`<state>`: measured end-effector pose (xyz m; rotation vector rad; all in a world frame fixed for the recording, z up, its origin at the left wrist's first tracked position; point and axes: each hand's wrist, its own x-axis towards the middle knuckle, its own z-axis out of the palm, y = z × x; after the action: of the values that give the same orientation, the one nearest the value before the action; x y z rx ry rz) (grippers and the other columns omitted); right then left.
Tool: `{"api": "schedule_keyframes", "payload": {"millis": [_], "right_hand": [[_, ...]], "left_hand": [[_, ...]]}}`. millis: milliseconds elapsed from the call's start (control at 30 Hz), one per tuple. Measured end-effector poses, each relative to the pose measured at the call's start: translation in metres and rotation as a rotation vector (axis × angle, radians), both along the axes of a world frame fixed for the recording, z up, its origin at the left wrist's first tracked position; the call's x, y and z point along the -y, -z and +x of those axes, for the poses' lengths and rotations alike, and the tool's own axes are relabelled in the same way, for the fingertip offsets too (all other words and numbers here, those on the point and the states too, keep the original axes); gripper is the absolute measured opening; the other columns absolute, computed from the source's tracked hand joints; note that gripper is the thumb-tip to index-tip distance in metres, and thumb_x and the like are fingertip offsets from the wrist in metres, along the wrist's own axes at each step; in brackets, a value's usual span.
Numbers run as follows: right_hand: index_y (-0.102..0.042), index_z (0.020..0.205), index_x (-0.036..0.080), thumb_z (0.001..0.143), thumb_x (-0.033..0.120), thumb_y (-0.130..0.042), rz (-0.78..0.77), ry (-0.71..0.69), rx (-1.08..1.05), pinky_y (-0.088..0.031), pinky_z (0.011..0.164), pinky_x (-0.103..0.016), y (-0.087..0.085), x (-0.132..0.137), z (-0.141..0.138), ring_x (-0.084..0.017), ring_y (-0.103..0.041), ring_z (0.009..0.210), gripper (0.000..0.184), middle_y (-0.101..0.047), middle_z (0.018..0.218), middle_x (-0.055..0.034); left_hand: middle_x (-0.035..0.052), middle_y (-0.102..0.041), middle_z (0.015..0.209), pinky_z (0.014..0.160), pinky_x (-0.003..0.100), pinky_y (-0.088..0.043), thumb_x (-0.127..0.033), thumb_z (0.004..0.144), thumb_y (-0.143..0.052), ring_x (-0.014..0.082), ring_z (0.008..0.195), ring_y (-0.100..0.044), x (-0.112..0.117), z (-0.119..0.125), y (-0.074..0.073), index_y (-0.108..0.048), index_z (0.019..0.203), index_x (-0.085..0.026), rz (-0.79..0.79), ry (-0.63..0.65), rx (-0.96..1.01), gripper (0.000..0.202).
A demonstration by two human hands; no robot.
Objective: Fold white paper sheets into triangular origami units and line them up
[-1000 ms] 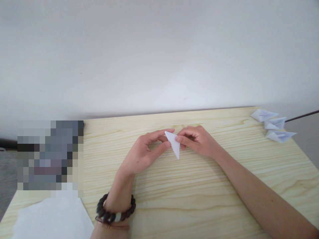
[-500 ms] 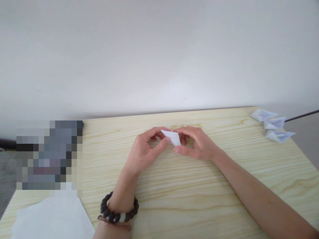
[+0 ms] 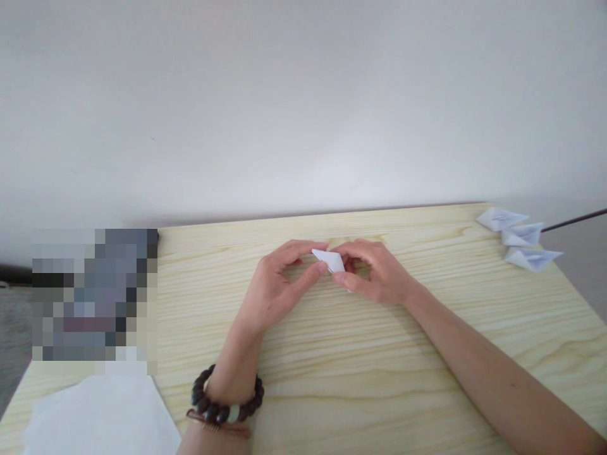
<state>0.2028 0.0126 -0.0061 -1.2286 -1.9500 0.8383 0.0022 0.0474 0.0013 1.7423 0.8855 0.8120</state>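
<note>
A small piece of folded white paper (image 3: 332, 259) is held between both hands, just above the middle of the table. My left hand (image 3: 284, 278) grips its left part, with the thumb on the near side and the fingers behind. My right hand (image 3: 372, 272) pinches the right end, thumb in front and curled fingers behind, so that end is partly covered. A dark bead bracelet (image 3: 227, 411) circles my left wrist.
Three folded paper boats (image 3: 533, 258) sit near the table's right edge. White paper sheets (image 3: 95, 417) lie at the front left, below a blurred dark flat object (image 3: 107, 284). A pale wall (image 3: 303, 114) rises behind the wooden table (image 3: 332, 379).
The folded paper has shifted slightly right and tilted. My right thumb has moved up onto its face, and my left fingers have straightened a little.
</note>
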Motion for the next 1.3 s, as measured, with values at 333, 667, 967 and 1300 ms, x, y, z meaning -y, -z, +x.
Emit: {"api": "schedule_keyframes", "payload": {"millis": [333, 667, 967, 1300], "right_hand": [[-0.065, 0.095, 0.016, 0.084, 0.032, -0.058, 0.053, 0.036, 0.016, -0.045, 0.063, -0.027, 0.0, 0.003, -0.001, -0.013, -0.058, 0.063, 0.02, -0.067, 0.074, -0.002], [-0.063, 0.103, 0.015, 0.081, 0.032, -0.061, 0.18, 0.133, 0.113, -0.046, 0.066, -0.028, 0.006, 0.005, -0.003, -0.013, -0.057, 0.063, 0.028, -0.069, 0.079, -0.0027], [-0.055, 0.103, 0.019, 0.08, 0.031, -0.063, 0.281, 0.221, 0.152, -0.044, 0.053, -0.021, 0.01, 0.006, -0.007, -0.009, -0.052, 0.052, 0.027, -0.064, 0.072, 0.0017], [-0.059, 0.101, 0.019, 0.085, 0.024, -0.055, 0.373, 0.218, 0.231, -0.043, 0.052, -0.02, 0.01, 0.004, -0.01, -0.007, -0.053, 0.046, 0.017, -0.066, 0.065, 0.0027]], "left_hand": [[0.0072, -0.072, 0.104, 0.086, 0.031, -0.051, -0.031, 0.083, -0.066, 0.0195, 0.093, -0.066, 0.002, 0.004, 0.0, -0.071, 0.107, -0.019, -0.04, -0.022, 0.066, 0.026], [0.0067, -0.07, 0.104, 0.084, 0.029, -0.051, -0.028, 0.083, -0.066, 0.0172, 0.091, -0.065, 0.001, 0.004, 0.003, -0.07, 0.111, -0.021, 0.012, -0.031, 0.076, 0.029], [0.006, -0.067, 0.101, 0.076, 0.026, -0.053, -0.026, 0.083, -0.065, 0.0145, 0.082, -0.065, 0.001, 0.004, 0.002, -0.07, 0.112, -0.022, 0.079, -0.078, 0.018, 0.029], [0.0047, -0.068, 0.095, 0.075, 0.025, -0.053, -0.022, 0.082, -0.063, 0.0131, 0.079, -0.063, 0.001, 0.007, 0.002, -0.071, 0.109, -0.022, 0.213, -0.099, -0.044, 0.028]]}}
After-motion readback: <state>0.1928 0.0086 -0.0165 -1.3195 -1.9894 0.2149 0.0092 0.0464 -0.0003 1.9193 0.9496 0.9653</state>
